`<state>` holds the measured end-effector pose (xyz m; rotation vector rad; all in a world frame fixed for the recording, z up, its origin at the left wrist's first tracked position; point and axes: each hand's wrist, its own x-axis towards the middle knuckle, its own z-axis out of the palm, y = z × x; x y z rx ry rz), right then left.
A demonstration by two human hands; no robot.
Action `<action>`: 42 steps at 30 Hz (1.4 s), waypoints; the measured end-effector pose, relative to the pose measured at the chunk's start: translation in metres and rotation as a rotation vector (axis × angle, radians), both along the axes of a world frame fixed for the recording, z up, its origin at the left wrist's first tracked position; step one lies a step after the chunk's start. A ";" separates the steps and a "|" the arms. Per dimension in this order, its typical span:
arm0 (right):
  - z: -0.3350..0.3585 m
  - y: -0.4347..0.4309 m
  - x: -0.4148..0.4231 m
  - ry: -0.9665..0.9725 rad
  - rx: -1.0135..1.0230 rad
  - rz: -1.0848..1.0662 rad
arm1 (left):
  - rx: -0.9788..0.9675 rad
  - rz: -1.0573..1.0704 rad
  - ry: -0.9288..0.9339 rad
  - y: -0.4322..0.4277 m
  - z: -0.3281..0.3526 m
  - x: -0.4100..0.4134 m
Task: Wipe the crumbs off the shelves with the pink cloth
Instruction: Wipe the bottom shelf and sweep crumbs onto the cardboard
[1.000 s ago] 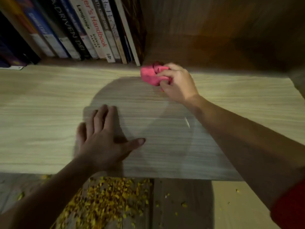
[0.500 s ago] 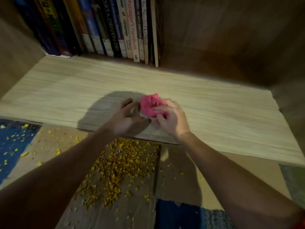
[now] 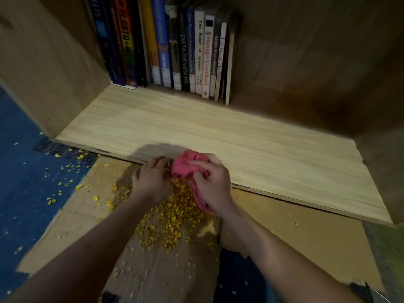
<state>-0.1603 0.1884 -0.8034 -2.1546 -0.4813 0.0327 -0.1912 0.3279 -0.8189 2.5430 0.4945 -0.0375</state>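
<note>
**Shelf looks basically done, the floor is another story**

The right fingers (image 3: 200,166) are curled tight into the pink cloth (image 3: 185,165), so the right hand (image 3: 213,182) has it bunched in a wad, with a tail hanging under the palm. The cloth sits right on the shelf's (image 3: 240,138) front edge, about mid-way along, half over the lip. The left fingers (image 3: 156,164) lie close together and fairly straight, with their tips at the same front edge just beside the cloth. The left hand (image 3: 150,182) holds nothing I can see, though it's a bit blurry. My guess is it's cupping or guiding what comes off the edge.

Progress-wise, I can't spot a single crumb on the board, from the front edge back to the books (image 3: 175,51) standing in the back left corner. So this shelf reads as wiped, or one last sweep off the lip away from it. I only see this one shelf, so I can't say about any others.

The crumbs (image 3: 175,215) are piled yellow on the cardboard (image 3: 295,232) lying on the floor right under the front edge, directly below both hands. Plenty missed it too, and stray bits dot the blue carpet (image 3: 21,171) off to the left.

The shelf is pale wood grain with darker side walls and back, and the lighting is dim.
</note>
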 end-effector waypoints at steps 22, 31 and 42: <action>-0.004 0.013 0.084 -0.025 -0.345 -0.144 | 0.113 0.056 0.290 0.081 0.012 0.044; -0.029 0.037 0.144 -0.017 -0.413 -0.216 | 0.114 0.024 0.339 0.106 0.007 0.062; -0.020 0.112 0.230 0.039 -0.511 -0.038 | 0.195 -0.001 0.455 0.107 0.013 0.069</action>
